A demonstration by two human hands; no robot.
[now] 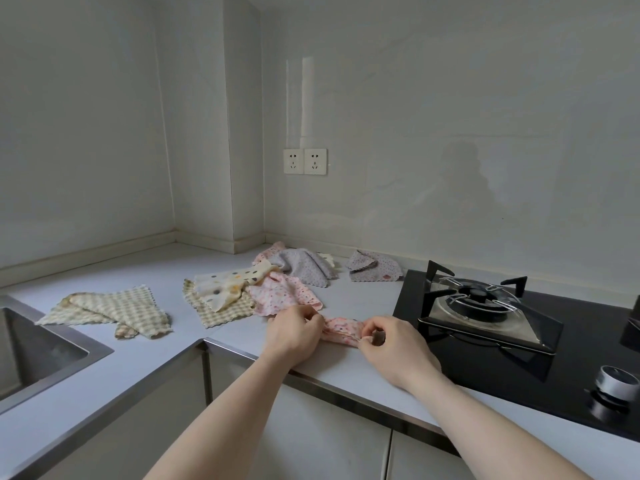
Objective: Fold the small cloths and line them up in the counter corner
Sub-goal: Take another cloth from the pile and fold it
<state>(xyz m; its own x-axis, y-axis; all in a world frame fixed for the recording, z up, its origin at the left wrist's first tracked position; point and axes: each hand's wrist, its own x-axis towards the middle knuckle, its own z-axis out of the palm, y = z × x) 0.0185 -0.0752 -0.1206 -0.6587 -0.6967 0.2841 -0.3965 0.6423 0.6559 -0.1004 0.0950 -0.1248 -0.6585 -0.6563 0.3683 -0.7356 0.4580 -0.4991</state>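
Observation:
A small pink spotted cloth (343,328) lies bunched near the counter's front edge. My left hand (296,329) pinches its left end and my right hand (389,344) pinches its right end. Behind them a second pink cloth (282,294) lies spread out, overlapped by a cream cloth with big dots (227,284) on a checked yellow cloth (216,313). Another checked yellow cloth (114,311) lies crumpled to the left. A grey cloth (306,266) and a grey spotted cloth (375,268) lie near the back wall.
A black gas hob (485,306) with a burner grate stands right of my hands, its knob (614,384) at the front right. A steel sink (38,348) is sunk into the counter at the left. The counter corner (204,249) lies behind the cloths. Two wall sockets (304,161) are above.

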